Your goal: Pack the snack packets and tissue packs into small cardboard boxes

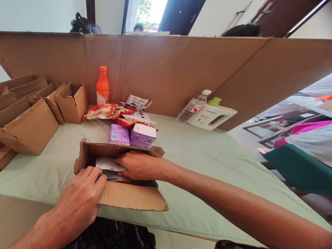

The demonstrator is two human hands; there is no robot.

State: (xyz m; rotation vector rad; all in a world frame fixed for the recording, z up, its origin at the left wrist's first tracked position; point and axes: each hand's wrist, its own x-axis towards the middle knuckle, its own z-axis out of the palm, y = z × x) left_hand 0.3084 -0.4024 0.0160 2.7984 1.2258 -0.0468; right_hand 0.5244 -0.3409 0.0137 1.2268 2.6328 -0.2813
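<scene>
An open cardboard box (pixel 132 196) stands near the table's front edge. My left hand (pixel 86 188) is closed over its near left rim, fingers curled over the edge and the thumb along the front flap. Inside the box, my right hand (pixel 140 165) is closed at the right end of a white printed packet (pixel 107 164); some of its fingertips are hidden. Beneath the packet, something dark and reddish shows only in part. Just behind the box stand two purple-and-white packs (pixel 119 134), close to its far wall.
Behind the packs lie red snack bags (pixel 101 111) and a "Super Meal" packet (pixel 137 103). An orange bottle (pixel 103 86) stands by the cardboard screen (pixel 155 69). Empty boxes (pixel 31 124) crowd the left; a clear bottle (pixel 192 108) and white jug (pixel 211 116) lean at right.
</scene>
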